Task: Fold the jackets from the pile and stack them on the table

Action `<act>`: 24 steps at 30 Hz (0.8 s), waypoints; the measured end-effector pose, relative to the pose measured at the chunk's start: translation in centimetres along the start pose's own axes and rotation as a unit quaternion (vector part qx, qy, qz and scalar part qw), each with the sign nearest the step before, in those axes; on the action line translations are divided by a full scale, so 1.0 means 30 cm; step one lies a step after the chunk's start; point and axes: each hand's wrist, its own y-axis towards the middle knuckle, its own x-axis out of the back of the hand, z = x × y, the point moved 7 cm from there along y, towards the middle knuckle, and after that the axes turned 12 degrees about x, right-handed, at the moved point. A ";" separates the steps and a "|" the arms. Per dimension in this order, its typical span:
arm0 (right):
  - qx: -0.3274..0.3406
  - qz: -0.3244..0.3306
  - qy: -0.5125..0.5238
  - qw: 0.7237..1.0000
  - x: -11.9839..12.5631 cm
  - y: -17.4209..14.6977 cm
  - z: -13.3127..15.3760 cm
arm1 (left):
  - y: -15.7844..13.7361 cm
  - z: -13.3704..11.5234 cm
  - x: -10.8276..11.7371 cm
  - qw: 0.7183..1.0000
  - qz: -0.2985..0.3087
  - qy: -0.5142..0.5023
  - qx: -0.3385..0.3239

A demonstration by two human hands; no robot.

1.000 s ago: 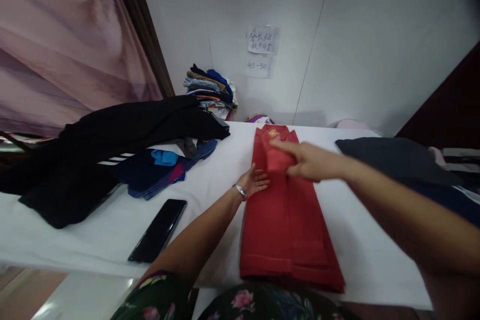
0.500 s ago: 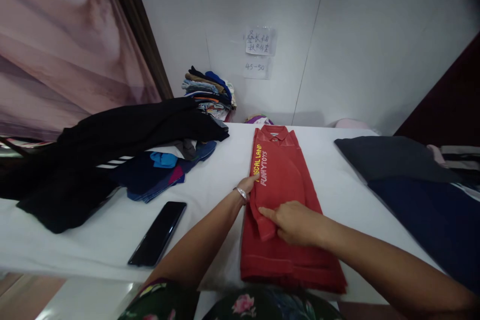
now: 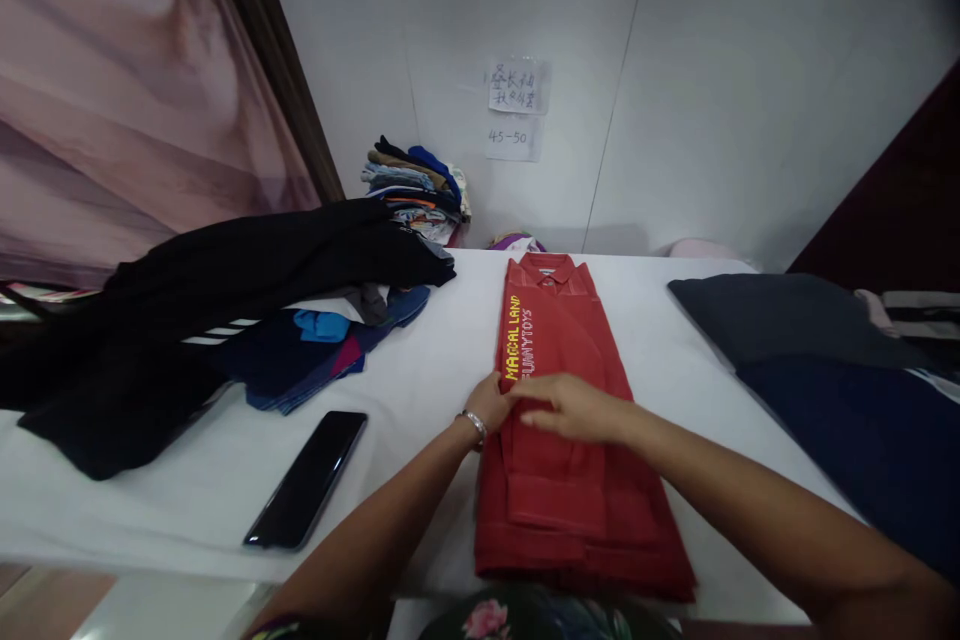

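A red collared shirt [image 3: 555, 460] lies lengthwise on the white table, its collar at the far end and its sides folded in. Yellow and pink lettering runs along its left edge, and a sleeve lies down the middle with the cuff toward me. My left hand [image 3: 491, 405], with a silver bracelet at the wrist, is closed on the shirt's left edge; its fingertips are partly hidden. Over the folded sleeve, my right hand [image 3: 574, 407] reaches leftward with fingers stretched and thumb apart, its fingertips close to my left hand.
A black phone [image 3: 307, 480] lies left of my left arm. Behind it is a heap of dark clothes [image 3: 262, 260]. A stack of folded clothes [image 3: 416, 185] stands at the back. Grey and navy garments [image 3: 810, 370] lie at right. Paper notes [image 3: 516, 110] hang on the wall.
My right hand has moved up and left from the cuff toward my left hand. The sleeve's cuff now lies wider and flatter, closer to the hem. My left hand has come slightly nearer me.
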 end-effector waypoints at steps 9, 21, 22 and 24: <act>-0.186 -0.080 -0.161 0.966 0.003 0.163 -0.450 | -0.130 0.019 -0.066 0.933 -0.090 0.348 -0.025; -0.306 -0.251 -0.103 0.913 0.091 -0.132 -0.622 | -0.196 0.076 0.043 0.970 -0.142 0.173 -0.095; -0.337 -0.282 -0.076 0.895 0.101 -0.188 -0.652 | -0.191 0.085 0.043 0.981 -0.122 0.125 -0.079; -0.357 -0.333 0.004 0.873 0.105 -0.269 -0.698 | -0.177 0.104 0.029 0.997 -0.059 0.012 -0.041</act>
